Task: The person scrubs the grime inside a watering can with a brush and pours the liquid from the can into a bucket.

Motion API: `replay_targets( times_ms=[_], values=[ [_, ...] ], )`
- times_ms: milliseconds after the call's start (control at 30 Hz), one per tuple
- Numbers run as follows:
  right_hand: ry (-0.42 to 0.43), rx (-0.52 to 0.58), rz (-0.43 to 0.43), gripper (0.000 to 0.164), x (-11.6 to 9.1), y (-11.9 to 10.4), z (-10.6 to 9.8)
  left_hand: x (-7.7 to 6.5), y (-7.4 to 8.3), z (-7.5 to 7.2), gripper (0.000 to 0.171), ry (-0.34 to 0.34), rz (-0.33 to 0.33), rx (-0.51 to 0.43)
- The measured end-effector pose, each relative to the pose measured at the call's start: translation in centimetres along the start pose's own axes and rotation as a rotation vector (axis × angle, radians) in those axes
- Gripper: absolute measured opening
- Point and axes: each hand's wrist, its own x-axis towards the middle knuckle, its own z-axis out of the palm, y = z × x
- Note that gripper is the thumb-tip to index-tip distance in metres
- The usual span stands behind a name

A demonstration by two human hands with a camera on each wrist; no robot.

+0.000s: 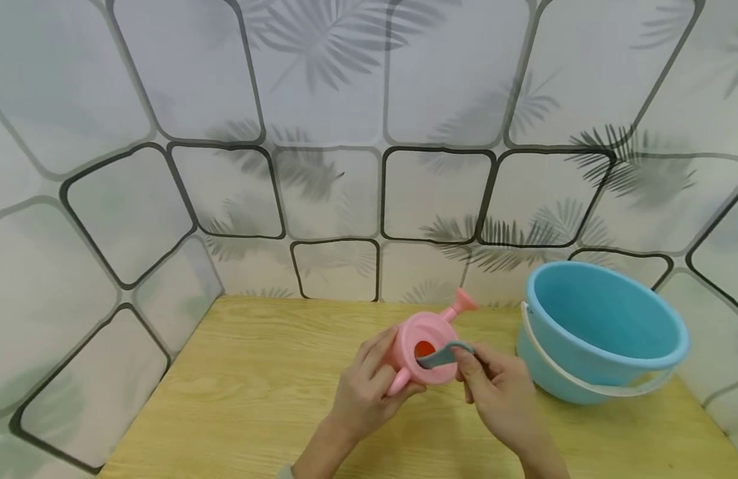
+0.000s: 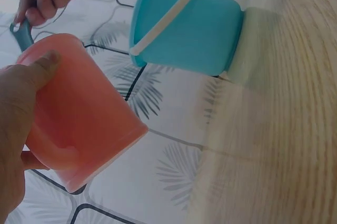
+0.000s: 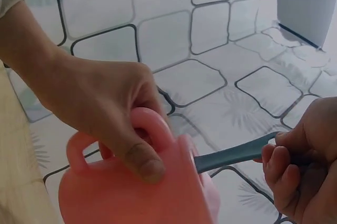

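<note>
A pink toy watering can [image 1: 427,326] is held tilted above the table, its opening toward the head camera. My left hand [image 1: 369,389] grips it by the body and handle side, with the thumb on the wall in the right wrist view. Between the curled fingers and thumb of my right hand [image 1: 503,392] is a blue-grey handle [image 3: 231,154] with a hole at its end. The handle's other end goes into the can's mouth and is hidden there, so its kind cannot be told. Something orange-red [image 1: 424,348] shows inside the can.
To the right a light blue bucket [image 1: 584,372] stands upright on the wooden table [image 1: 243,386], its white handle [image 1: 575,380] hanging over the near side. A patterned wall covering [image 1: 333,199] rises behind the table and at both sides.
</note>
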Motion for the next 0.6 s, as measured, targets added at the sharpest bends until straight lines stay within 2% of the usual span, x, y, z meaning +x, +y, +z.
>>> replay_targets(
  times_ms=[67, 200, 367, 500, 567, 600],
  values=[
    [0.016, 0.011, 0.011, 0.022, 0.0, 0.0, -0.2, 0.1, 0.0, 0.0, 0.047, -0.001, -0.001, -0.002],
    [-0.057, 0.061, 0.024, 0.018, 0.3, 0.2, -0.1, 0.2, -0.1, 0.0, 0.046, 0.002, 0.008, -0.005],
    [0.066, 0.125, 0.074, 0.023, 0.3, -0.1, 0.3, 0.4, -0.1, -0.1, 0.047, 0.03, 0.016, 0.007],
    [0.009, 0.131, 0.128, 0.022, 0.2, -0.3, 1.1, 0.3, -0.1, -0.2, 0.048, 0.029, 0.011, 0.005],
    [0.034, 0.137, 0.13, 0.022, 0.2, -0.4, 1.2, 0.4, 0.0, -0.2, 0.049, 0.023, 0.017, 0.005],
    [0.073, 0.15, 0.121, 0.023, 0.1, -0.5, 1.2, 0.4, 0.0, -0.2, 0.049, 0.022, 0.018, 0.006]
  ],
)
